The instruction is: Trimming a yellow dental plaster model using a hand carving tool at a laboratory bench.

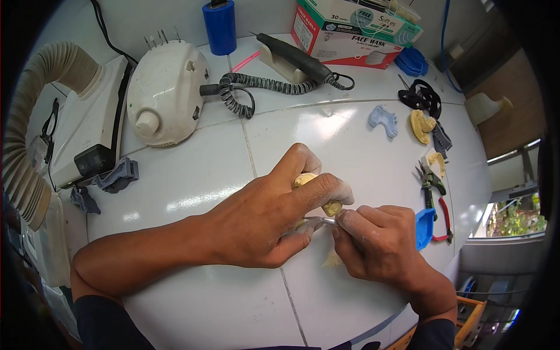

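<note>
My left hand [262,213] is closed around a pale yellow plaster dental model [332,208], and its fingers cover most of it. White dust coats the fingertips. Just right of it, my right hand [385,239] pinches a slim metal carving tool [329,221]. The tool's thin end reaches in under the model, between the left thumb and fingers. Whether its tip touches the plaster is hidden. Some pale shavings [332,260] lie on the white tiled table [221,303] below the hands.
At the back stand a white micromotor box [166,96], a black handpiece [294,57] on its rest, a blue cylinder [220,29] and mask boxes [350,35]. Rightward lie a blue-grey dental mould [384,121], a yellow model [420,126], pliers [430,181] and a blue tray [424,228]. A ribbed hose [23,140] curves leftward.
</note>
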### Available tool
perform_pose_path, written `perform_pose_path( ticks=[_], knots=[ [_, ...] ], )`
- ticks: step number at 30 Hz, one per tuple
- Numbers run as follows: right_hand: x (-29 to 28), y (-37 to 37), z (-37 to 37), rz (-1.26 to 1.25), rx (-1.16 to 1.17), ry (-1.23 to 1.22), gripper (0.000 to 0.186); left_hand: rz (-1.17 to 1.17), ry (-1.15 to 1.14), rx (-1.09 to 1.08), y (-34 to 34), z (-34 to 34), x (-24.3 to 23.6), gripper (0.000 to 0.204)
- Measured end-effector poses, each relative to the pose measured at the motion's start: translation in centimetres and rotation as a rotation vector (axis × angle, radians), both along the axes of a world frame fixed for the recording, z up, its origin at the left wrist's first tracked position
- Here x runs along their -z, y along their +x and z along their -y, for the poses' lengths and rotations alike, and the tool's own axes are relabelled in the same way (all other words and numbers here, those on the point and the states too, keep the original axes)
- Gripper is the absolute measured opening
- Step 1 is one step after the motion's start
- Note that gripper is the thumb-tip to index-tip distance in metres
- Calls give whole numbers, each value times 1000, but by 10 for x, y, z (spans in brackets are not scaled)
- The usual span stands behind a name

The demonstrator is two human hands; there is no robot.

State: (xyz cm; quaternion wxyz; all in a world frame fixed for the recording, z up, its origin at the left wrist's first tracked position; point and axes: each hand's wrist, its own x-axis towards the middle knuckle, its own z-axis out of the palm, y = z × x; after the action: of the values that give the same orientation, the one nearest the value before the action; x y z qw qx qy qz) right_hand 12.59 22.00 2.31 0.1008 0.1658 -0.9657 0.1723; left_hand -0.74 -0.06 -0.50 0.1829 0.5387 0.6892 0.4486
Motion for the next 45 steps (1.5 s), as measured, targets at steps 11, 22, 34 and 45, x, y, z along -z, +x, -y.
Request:
perform_pose_path(
  ticks=[11,22,34,45],
  knots=[
    [1,-1,3,-52,31,23,16,2,-10,-25,0,-1,0,64],
    [1,1,0,-11,1,1,16,13,15,-10,0,-1,1,63],
    [4,1,0,-56,22,23,17,45,48,-42,0,-1,1,62],
    [6,0,2,-96,52,53,18,-5,34,-24,-1,-1,1,63]
  ],
)
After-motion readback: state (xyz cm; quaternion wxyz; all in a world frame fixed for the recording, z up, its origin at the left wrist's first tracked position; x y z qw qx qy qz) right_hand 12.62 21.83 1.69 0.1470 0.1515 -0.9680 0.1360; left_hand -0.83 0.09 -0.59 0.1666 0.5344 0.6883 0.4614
